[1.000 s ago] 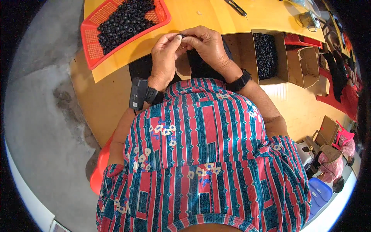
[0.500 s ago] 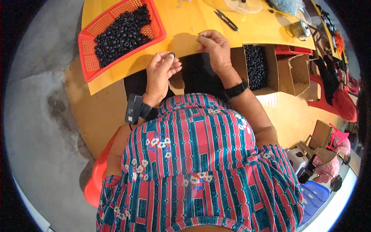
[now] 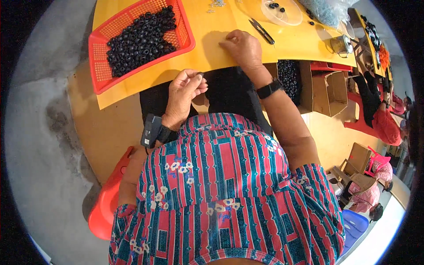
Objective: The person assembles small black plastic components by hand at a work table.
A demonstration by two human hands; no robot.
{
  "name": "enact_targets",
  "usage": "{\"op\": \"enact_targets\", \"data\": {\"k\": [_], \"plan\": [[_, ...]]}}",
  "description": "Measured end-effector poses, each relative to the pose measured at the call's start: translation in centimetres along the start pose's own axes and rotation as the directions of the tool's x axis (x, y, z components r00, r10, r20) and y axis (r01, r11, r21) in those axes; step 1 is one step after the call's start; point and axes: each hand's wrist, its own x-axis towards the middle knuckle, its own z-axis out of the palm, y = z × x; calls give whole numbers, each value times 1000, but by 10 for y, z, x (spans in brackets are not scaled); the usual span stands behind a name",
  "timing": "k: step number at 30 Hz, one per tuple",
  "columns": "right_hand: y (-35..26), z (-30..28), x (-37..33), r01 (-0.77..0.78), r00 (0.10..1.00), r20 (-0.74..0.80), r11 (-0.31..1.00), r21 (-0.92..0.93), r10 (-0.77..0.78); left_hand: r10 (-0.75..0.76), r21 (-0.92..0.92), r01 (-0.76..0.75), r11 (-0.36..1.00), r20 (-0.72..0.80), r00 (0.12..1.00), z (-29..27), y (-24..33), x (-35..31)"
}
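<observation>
Over the table's near edge, my left hand (image 3: 183, 96) is closed in a pinch, with a small round black piece (image 3: 201, 74) between thumb and fingertips. Farther forward and to the right, my right hand (image 3: 244, 47) reaches above the yellow table (image 3: 207, 53). Its thumb and forefinger come together; anything between them is too small to make out. Left of both hands, a red plastic basket (image 3: 191, 46) holds a heap of small black ring-like pieces (image 3: 141, 44). Black thread snips (image 3: 262, 32) lie just beyond my right hand.
Small clear bits (image 3: 217, 3) lie at the far edge. A clear round dish (image 3: 291, 18) holds several black pieces, near a plastic bag (image 3: 324, 11) and a metal cup (image 3: 341, 45). Cardboard boxes (image 3: 329, 92) stand below at right. Other people (image 3: 388, 126) sit farther right.
My right hand has moved forward over the table, away from my left hand. The left hand keeps its pinch on the black piece. The whole view has shifted slightly, showing more of the far side.
</observation>
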Motion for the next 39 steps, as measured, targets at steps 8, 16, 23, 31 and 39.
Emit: {"op": "enact_targets", "data": {"k": [8, 16, 23, 31, 39], "plan": [[-5, 7, 3, 20, 999, 47, 990, -140, -14, 18, -28, -18, 999, 3, 1000, -3, 2, -2], [-9, -9, -17, 94, 961, 222, 947, 309, -168, -24, -159, 28, 987, 28, 999, -9, -1, -2], [-50, -25, -72, -473, 787, 611, 555, 684, -82, 57, -297, -16, 955, 132, 990, -13, -9, -5], [-54, -23, -79, -498, 761, 629, 476, 725, -161, 118, -78, -114, 990, 44, 992, -3, -2, -12], [-63, -29, -80, -488, 756, 646, 567, 664, -106, 144, 32, -146, 989, 55, 988, -4, 1, -17]]}}
